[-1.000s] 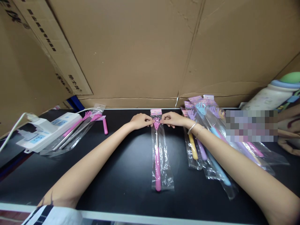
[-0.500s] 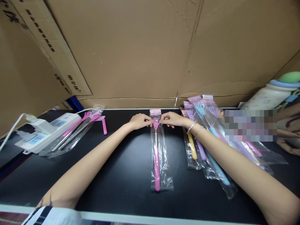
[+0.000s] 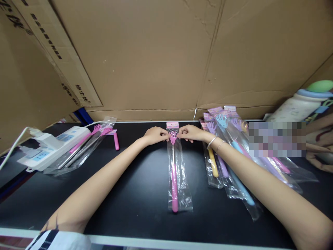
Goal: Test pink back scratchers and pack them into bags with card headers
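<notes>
A pink back scratcher (image 3: pixel 174 184) with a metal shaft lies upright in my view, claw end away from me, inside a clear plastic bag (image 3: pixel 185 189) with a printed card at its top. My left hand (image 3: pixel 156 134) pinches the bag's left edge beside the claw. On the opposite edge, at the same height, the fingers of my right hand (image 3: pixel 189 133) are pinched together on the plastic. The fingertips partly cover the bag's edges.
Several bagged back scratchers in blue, purple and yellow (image 3: pixel 214 163) overlap at right, partly under my right forearm. Pink scratchers (image 3: pixel 80 142), a loose pink handle (image 3: pixel 116 141) and a white power strip (image 3: pixel 56 146) lie left. A bottle (image 3: pixel 299 106) and another person's hand (image 3: pixel 321 158) are far right.
</notes>
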`<state>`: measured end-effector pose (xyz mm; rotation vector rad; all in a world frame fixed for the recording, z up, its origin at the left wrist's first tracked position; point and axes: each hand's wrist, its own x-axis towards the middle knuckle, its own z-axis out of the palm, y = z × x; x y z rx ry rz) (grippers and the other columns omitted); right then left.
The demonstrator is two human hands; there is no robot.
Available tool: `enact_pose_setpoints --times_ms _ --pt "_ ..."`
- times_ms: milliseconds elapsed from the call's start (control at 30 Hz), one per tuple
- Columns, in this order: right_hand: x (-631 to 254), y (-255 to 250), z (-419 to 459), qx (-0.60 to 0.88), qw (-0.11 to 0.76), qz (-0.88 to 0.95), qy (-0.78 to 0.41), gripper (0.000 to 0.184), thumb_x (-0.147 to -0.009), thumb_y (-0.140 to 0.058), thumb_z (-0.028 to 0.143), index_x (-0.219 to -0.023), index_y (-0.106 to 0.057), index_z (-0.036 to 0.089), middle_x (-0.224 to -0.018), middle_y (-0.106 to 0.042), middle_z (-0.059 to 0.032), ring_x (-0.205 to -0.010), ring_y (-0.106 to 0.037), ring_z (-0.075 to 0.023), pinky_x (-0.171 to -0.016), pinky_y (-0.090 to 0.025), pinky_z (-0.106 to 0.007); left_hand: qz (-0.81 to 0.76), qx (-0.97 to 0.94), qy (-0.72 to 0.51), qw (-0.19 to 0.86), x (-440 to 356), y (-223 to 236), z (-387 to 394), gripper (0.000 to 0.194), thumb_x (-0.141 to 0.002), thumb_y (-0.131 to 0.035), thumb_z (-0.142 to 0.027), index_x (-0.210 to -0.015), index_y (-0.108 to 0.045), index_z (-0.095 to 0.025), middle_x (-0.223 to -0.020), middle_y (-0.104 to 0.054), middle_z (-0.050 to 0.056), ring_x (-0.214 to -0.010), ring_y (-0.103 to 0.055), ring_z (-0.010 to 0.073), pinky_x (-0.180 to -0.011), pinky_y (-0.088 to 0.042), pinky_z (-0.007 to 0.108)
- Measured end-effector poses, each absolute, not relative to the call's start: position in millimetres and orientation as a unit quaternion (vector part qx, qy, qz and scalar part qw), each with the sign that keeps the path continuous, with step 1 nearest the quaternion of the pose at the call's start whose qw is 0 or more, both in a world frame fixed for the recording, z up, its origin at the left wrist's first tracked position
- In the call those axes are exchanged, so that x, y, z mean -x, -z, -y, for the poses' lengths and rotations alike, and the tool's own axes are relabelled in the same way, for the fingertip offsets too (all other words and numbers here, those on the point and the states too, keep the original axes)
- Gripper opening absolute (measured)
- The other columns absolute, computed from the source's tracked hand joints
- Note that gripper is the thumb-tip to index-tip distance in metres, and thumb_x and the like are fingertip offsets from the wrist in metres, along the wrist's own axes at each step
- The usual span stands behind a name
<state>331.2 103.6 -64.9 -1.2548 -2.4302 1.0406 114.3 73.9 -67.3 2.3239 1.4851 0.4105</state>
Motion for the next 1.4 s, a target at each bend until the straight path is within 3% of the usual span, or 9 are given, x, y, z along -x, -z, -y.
enact_pose_setpoints --times_ms 933,1400 --pt "-329.7 65.2 -102.9 0.45 0.099 0.826 -0.325 0.03 -0.074 -0.057 0.046 -0.07 -0.057 0.017 -0.053 -0.054 0.004 -0.038 -0.045 -0.0047 -0.044 -0.034 -0.019 -0.522 -0.824 -0.155 0.159 -115.0 70.2 -74.0 0.04 -0.08 -0.046 -0.054 -0.069 -0.069 -0.024 -0.067 -0.065 -0.005 -0.059 -0.054 0.0111 -0.054 -0.031 0.021" --pt "-329.1 65.5 -103.5 0.456 0.106 0.823 -0.322 0.029 -0.073 -0.058 0.044 -0.071 -0.057 0.016 -0.054 -0.054 0.0034 -0.04 -0.046 -0.0052 -0.043 -0.034 -0.018 -0.525 -0.822 -0.189 0.115 -118.3 76.3 -67.4 0.039 -0.083 -0.043 -0.048 -0.063 -0.062 -0.021 -0.059 -0.057 -0.004 -0.056 -0.047 0.0105 -0.053 -0.026 0.022"
